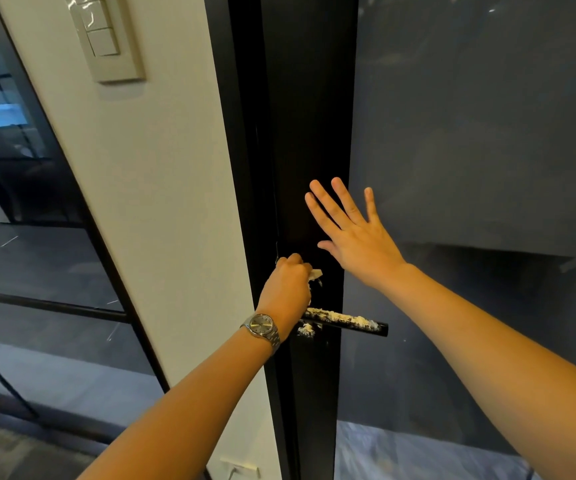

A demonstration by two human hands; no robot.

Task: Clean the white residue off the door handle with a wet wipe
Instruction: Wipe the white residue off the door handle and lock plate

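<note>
The left hand (288, 285) hides the inner end of the door handle (345, 322) and most of the wet wipe (316, 274).

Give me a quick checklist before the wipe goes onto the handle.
1. Wet wipe gripped in the left hand: ok.
2. Right hand flat against the door frame, fingers spread: ok.
3. Door handle free of obstruction to the right of the left hand: ok.
4. Wipe in contact with the handle: not ok, it sits above the handle.
5. Handle clean: not ok, white residue runs along its top, with more on the frame just below.
6. Wipe wet enough: cannot tell.
</note>
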